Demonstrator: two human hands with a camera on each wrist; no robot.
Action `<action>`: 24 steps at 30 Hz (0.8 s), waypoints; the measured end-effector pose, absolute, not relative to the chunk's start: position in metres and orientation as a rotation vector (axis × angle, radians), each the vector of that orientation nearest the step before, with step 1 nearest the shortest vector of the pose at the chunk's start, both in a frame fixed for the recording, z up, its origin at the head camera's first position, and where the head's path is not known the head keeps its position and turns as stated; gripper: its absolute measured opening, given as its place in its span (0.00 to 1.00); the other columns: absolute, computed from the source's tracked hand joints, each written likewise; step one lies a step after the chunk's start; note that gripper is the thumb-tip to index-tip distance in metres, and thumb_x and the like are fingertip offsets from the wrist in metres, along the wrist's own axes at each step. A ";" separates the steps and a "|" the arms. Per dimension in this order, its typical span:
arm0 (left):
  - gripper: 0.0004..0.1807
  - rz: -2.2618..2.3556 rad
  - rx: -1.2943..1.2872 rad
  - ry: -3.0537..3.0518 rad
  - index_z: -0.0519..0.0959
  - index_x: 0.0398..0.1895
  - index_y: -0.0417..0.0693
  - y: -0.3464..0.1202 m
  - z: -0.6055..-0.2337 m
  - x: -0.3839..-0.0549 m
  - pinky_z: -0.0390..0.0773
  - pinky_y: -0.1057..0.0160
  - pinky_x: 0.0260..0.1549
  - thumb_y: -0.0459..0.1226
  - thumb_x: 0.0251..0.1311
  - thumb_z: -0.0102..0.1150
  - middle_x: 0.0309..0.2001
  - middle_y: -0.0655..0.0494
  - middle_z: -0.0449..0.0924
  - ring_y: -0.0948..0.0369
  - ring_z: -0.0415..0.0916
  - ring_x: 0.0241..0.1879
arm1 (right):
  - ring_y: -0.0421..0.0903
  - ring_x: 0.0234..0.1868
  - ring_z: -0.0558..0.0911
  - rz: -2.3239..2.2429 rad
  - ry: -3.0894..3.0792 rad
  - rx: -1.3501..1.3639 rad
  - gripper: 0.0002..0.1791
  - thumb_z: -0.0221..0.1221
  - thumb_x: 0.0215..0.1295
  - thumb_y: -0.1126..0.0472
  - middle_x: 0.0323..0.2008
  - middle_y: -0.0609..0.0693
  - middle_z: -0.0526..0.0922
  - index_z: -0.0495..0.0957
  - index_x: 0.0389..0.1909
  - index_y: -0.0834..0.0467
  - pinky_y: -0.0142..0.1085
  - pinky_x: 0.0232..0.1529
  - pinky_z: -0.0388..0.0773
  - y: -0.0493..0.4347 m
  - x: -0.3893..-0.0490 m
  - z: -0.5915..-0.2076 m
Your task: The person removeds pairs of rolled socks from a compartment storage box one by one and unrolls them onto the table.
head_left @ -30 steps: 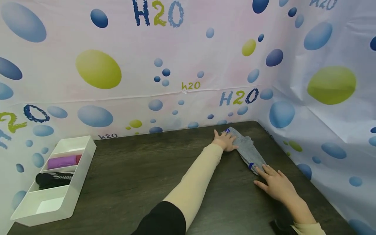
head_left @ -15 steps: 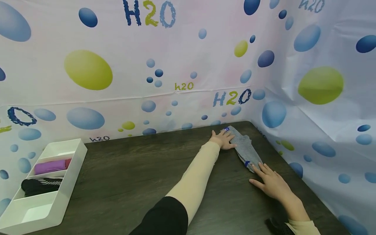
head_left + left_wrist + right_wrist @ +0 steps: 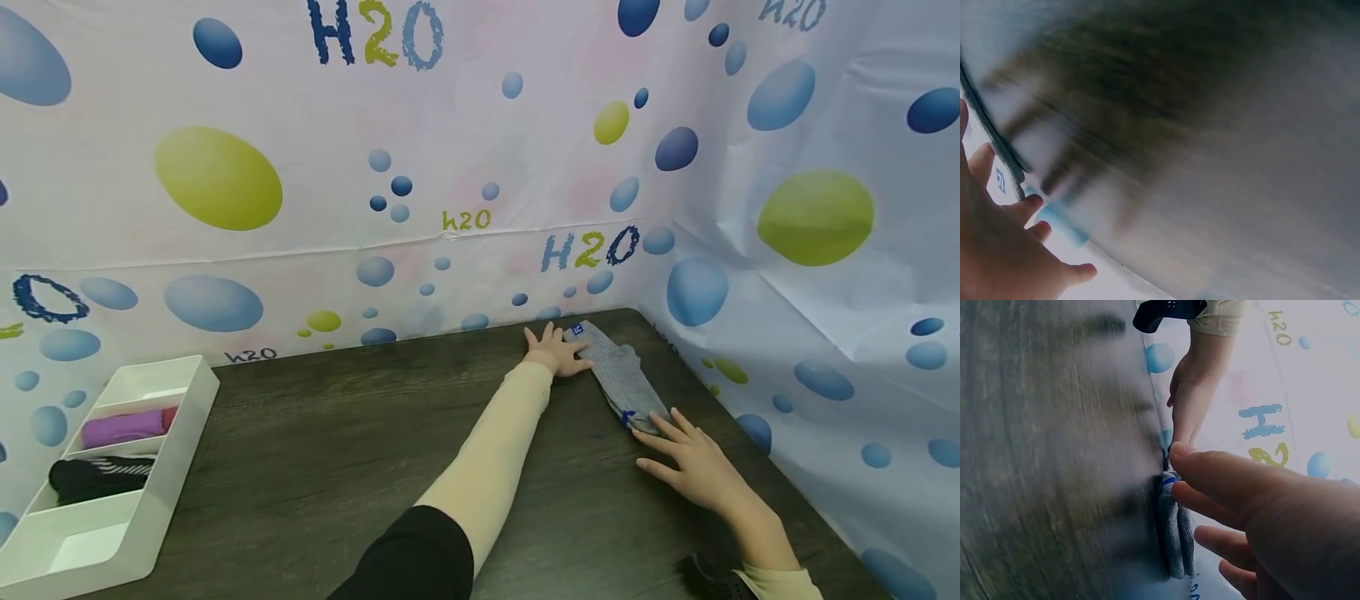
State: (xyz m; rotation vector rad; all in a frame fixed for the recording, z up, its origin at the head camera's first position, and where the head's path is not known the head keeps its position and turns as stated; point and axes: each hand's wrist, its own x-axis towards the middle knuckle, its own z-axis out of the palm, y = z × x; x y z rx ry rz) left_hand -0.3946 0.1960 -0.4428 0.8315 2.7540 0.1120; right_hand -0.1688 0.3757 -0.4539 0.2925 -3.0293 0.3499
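Note:
A pair of grey socks [image 3: 621, 377] lies flat and lengthwise near the table's far right corner, with a blue mark at each end. My left hand [image 3: 553, 353] is beside the far end, fingers spread, the thumb at the socks' edge. At the near end is my right hand [image 3: 701, 468], its fingers extended and the fingertips at the fabric. In the right wrist view the socks [image 3: 1175, 531] show two layers beyond the right hand [image 3: 1272, 509]. The left wrist view shows the left hand [image 3: 1007, 240] with fingers apart, gripping nothing.
A white divided box [image 3: 168, 483] stands at the table's left. A rolled purple item [image 3: 123, 429] and a black item with white stripes [image 3: 101, 477] lie in separate compartments. Patterned sheets [image 3: 360, 108] rise behind and to the right of the dark table [image 3: 315, 467].
The head view has turned slightly right. My left hand has slid a little left, uncovering more of the socks' far end. The right hand's fingers have shifted slightly at the near end.

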 end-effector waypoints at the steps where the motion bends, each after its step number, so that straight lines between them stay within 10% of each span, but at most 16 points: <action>1: 0.33 0.103 0.837 2.762 0.49 0.76 0.78 0.196 -0.443 -0.395 0.38 0.35 0.72 0.65 0.69 0.33 0.79 0.54 0.44 0.52 0.34 0.79 | 0.72 0.70 0.59 0.344 -3.033 0.294 0.30 0.60 0.63 0.41 0.69 0.64 0.67 0.75 0.63 0.49 0.73 0.60 0.58 0.376 -0.169 -0.454; 24: 0.38 -0.012 1.140 2.900 0.50 0.78 0.62 0.206 -0.452 -0.408 0.47 0.38 0.73 0.63 0.69 0.38 0.78 0.60 0.46 0.59 0.37 0.79 | 0.68 0.69 0.63 0.332 -2.994 0.208 0.35 0.61 0.64 0.45 0.65 0.66 0.71 0.72 0.63 0.66 0.69 0.63 0.59 0.372 -0.169 -0.450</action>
